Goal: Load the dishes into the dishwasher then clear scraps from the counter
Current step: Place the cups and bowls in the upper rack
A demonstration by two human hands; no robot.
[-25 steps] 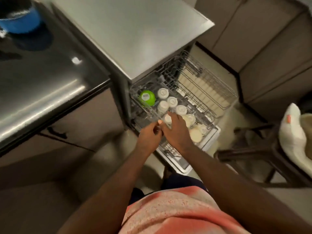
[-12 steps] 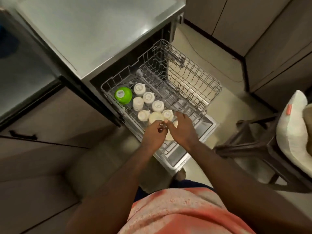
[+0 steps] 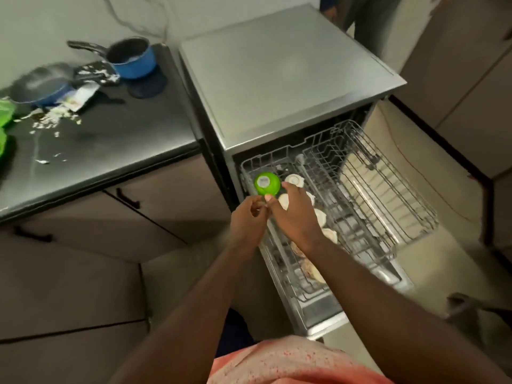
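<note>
While both hands are over the pulled-out rack (image 3: 388,206), seat each cup rim-down between wires, clear of the green bowl (image 3: 267,184). Left hand (image 3: 246,220): fingers curled, can't tell if pinching anything. Right hand (image 3: 295,217): fingers loosely spread over the white cups (image 3: 295,180), gripping nothing visible. Cups sit inverted along the rack's left side. Scraps (image 3: 52,119) on the counter (image 3: 124,139) not cleared yet.

Left hand (image 3: 247,218) and right hand (image 3: 294,214) over the rack (image 3: 388,195) — beside green bowl (image 3: 267,184).
</note>
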